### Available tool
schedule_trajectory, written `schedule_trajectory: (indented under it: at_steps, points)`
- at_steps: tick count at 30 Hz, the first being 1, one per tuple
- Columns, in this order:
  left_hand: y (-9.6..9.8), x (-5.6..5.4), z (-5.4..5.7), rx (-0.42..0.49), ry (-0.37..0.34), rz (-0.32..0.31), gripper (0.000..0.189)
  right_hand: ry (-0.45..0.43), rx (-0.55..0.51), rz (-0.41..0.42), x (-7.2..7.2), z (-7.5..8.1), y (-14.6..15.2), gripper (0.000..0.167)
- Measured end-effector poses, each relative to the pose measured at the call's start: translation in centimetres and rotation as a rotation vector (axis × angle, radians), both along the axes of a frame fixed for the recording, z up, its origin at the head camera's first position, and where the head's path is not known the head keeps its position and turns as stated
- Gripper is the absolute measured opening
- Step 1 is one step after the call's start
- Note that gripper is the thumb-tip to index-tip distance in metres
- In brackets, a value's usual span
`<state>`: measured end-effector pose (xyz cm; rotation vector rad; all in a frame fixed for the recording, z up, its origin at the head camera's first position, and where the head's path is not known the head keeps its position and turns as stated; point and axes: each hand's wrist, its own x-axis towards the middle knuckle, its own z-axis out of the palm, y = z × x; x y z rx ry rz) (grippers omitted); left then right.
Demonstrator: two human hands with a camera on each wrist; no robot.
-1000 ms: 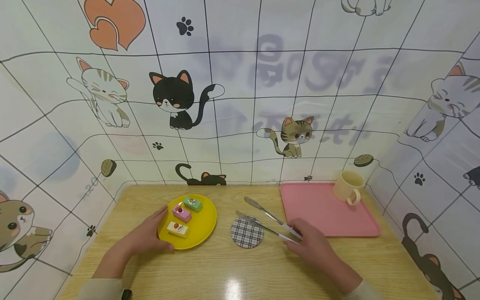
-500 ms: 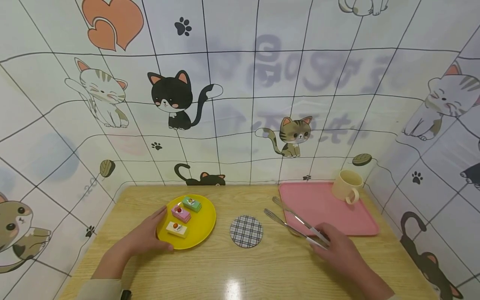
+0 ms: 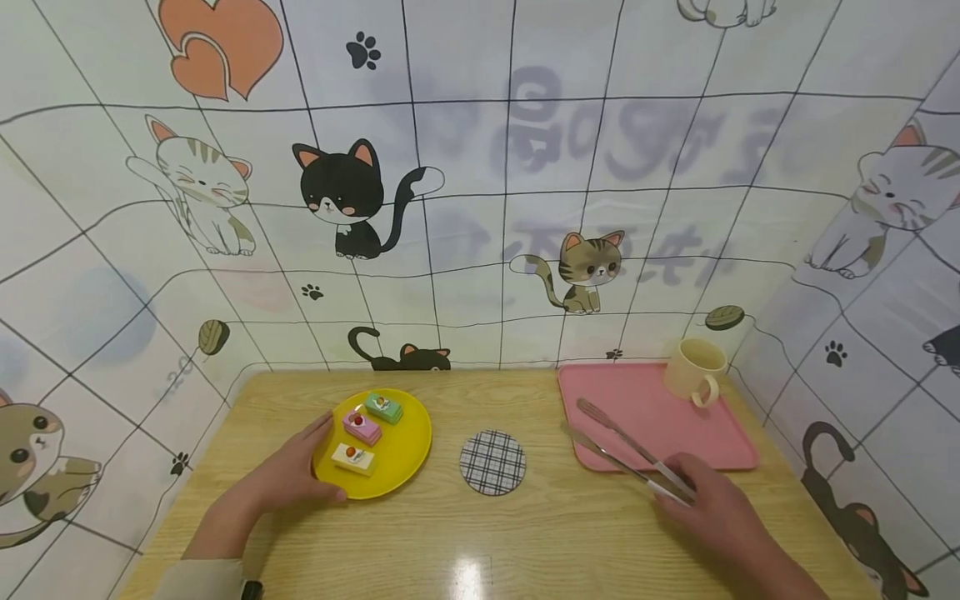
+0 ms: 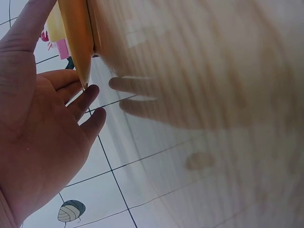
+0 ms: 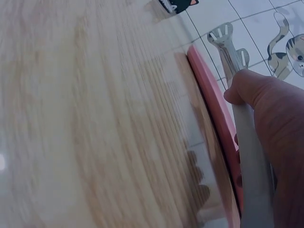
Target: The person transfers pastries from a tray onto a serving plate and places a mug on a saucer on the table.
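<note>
With the coaster [image 3: 492, 462] on the table [image 3: 555, 533] as clock centre, the plate [image 3: 405, 442] lies at 9 o'clock and bears three cakes: green [image 3: 383, 408] at its 12, pink [image 3: 362, 427] near its 11, cream [image 3: 353, 459] at its 8. The left hand [image 3: 292, 467], fingers spread, is against the plate's rim, thumb at 7, fingers toward 10. The right hand [image 3: 708, 504] grips the tongs [image 5: 251, 147] at 3 o'clock; their tips stand parted over the tray [image 3: 652, 408]. The mug [image 3: 690, 373] sits upright at the tray's 1 o'clock corner.
</note>
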<state>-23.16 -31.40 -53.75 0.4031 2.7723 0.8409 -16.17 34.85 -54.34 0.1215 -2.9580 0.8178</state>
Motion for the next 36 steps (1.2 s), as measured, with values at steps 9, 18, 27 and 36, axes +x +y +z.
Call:
schedule_trajectory:
  at_steps: [9, 18, 27, 36]
  points:
    - [0.1, 0.0, 0.2, -0.007, -0.023, 0.008, 0.136, -0.041, 0.039, -0.019, 0.2, -0.3, 2.3, 0.043]
    - [-0.1, 0.1, 0.1, -0.008, -0.004, 0.001, 0.135, -0.014, 0.054, 0.004, 0.5, -0.7, 4.0, 0.040]
    - [0.2, 0.2, 0.3, 0.009, -0.022, 0.005, 0.134, -0.022, 0.068, -0.006, 0.8, -0.8, 5.3, 0.042]
    - [0.2, 0.2, 0.5, 0.009, -0.022, 0.007, 0.135, -0.056, 0.078, -0.023, 1.0, -0.9, 6.4, 0.046]
